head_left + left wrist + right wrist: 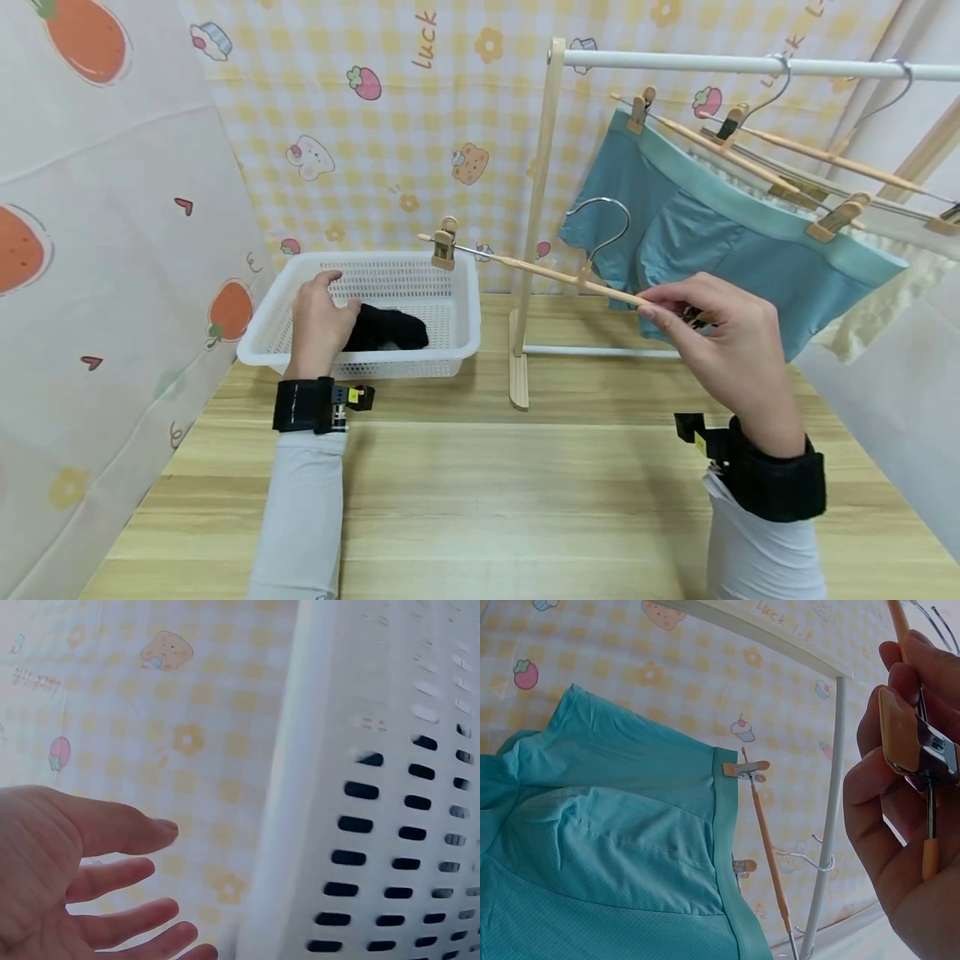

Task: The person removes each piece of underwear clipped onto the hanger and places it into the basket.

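the right hand (720, 333) pinches an empty clip hanger (540, 268) by one end while the left hand (318, 321), fingers loose, reaches the black garment (390, 329) just beyond its fingertips in the basket (457, 350) — picking-up step, i judge — next needs a grasp on that cloth

Half-seen bits here:
right hand (720, 333) covers the hanger (540, 268) clip; black cloth (390, 329) partly behind left hand (318, 321); towel (885, 308) runs off frame.

Bright, even indoor light; soft shadows on table (480, 500); wide-angle edge bending; left wrist view blurred, washed out.
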Motion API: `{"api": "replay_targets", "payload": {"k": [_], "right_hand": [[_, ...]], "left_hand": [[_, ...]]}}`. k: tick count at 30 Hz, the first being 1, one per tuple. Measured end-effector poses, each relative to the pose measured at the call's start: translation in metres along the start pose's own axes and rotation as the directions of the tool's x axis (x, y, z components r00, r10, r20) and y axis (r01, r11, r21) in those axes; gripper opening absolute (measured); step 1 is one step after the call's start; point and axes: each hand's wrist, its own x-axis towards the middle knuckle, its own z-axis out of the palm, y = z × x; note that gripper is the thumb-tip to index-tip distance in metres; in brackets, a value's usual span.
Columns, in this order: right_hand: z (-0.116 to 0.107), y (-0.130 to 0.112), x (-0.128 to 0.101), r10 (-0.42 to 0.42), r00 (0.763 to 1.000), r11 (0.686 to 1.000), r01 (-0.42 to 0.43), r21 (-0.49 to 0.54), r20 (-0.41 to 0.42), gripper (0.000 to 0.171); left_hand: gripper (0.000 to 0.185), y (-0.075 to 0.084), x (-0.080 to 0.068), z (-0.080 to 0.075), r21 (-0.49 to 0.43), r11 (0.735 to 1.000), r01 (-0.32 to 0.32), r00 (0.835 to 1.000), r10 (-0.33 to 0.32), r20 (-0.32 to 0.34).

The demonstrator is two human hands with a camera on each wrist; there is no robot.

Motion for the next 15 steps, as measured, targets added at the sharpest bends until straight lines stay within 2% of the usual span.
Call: {"api": "replay_targets", "payload": {"k": [6,10,12,15], "right_hand": [[-0.002,0.001,-0.001,0.006,0.999,1.000,-0.007,-0.029,-0.034,0.018],[-0.010,0.001,-0.003,0.041,0.990,0.997,-0.051,-0.065,-0.138,0.015],[-0.017,0.001,-0.004,0.084,0.973,0.991,-0.103,-0.081,-0.215,0.013],[-0.027,-0.002,-0.005,0.174,0.927,0.971,-0.218,-0.101,-0.331,0.015]], "left_hand": [[0.060,0.013,-0.006,-0.002,-0.002,0.999,-0.035,0.999,0.035,0.009],[0.058,0.025,-0.012,-0.003,-0.006,0.997,-0.075,0.997,0.075,0.018],[0.057,0.030,-0.014,-0.004,-0.005,0.996,-0.089,0.996,0.089,0.027],[0.056,0.034,-0.017,-0.004,-0.011,0.995,-0.098,0.994,0.098,0.040]]}}
